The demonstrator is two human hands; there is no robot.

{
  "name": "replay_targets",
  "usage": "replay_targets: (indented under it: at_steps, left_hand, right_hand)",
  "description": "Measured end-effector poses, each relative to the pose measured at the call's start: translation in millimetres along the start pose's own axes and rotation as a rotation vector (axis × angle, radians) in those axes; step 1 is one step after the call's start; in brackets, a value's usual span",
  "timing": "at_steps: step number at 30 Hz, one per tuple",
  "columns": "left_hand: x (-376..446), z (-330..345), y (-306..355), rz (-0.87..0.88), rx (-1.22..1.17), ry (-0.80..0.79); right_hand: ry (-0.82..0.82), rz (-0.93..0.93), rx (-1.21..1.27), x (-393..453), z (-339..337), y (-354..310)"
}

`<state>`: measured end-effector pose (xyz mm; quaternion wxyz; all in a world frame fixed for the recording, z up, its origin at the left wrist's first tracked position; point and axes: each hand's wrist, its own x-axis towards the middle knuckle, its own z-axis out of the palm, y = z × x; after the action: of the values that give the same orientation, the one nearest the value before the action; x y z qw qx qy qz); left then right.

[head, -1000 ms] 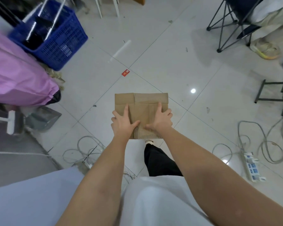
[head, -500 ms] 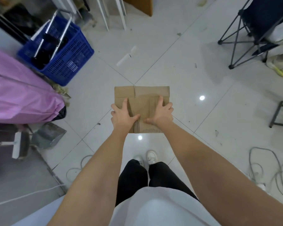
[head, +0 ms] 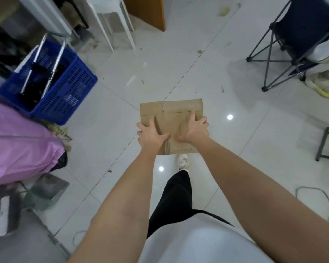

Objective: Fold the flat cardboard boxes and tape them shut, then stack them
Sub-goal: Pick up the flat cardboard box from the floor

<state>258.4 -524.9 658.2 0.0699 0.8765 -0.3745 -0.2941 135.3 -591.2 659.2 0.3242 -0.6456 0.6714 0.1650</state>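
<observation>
both hands are gripping the flat cardboard box [head: 176,118], left hand [head: 152,135] and right hand [head: 195,129] at its sides, blue basket [head: 65,92] sitting well off to its left, can't read any print on it

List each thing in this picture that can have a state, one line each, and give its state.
cardboard box: still flat, unfolded, no tape showing, held above the floor.
left hand: grips the box's left edge.
right hand: grips the box's right edge.
blue basket: upright on the floor, handles raised.
folding chair: unfolded, standing.
</observation>
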Motion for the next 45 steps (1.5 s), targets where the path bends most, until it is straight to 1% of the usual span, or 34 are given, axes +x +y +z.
replay_targets:
  at_steps: [3,7,10,15,22,26,31,35,37,40,45]
  left_hand:
    - [45.2,1.1,26.1,-0.010,-0.005,-0.062]
    - [95.8,-16.9,63.8,0.020,0.000,-0.076]
    - [126.1,-35.2,89.9,0.044,0.011,-0.053]
    - [176.2,-60.2,117.5,0.015,-0.012,-0.036]
    - [258.7,-88.4,155.5,-0.026,-0.037,-0.038]
    - [315.6,-111.3,187.7,-0.071,-0.040,-0.019]
    - [375.0,-136.5,226.8,-0.089,-0.033,-0.014]
    - [410.2,-148.3,237.5,-0.188,-0.144,-0.018]
    - [428.0,-154.7,240.5,-0.212,-0.160,-0.019]
    - [458.2,-168.2,243.5,-0.237,-0.169,-0.018]
    - [520.2,-198.3,237.4,-0.299,-0.199,-0.014]
  right_hand:
    - [-0.022,0.062,-0.005,40.7,-23.3,-10.5]
    - [-0.026,0.098,0.027,86.1,-64.2,-28.1]
    - [-0.006,0.105,0.037,113.3,-91.0,-45.5]
    - [0.001,0.049,0.019,155.4,-131.5,-79.1]
    - [-0.020,0.036,-0.059,227.0,-179.0,-133.7]
    - [-0.040,-0.042,-0.099,274.7,-226.9,-168.0]
    - [-0.030,-0.082,-0.211,335.3,-281.7,-207.3]
    - [-0.012,-0.139,-0.334,378.6,-300.4,-238.3]
    - [-0.012,-0.149,-0.394,395.2,-302.5,-253.1]
    - [-0.029,-0.150,-0.409,418.5,-307.6,-278.7]
    - [-0.017,-0.208,-0.461,459.6,-316.1,-337.0]
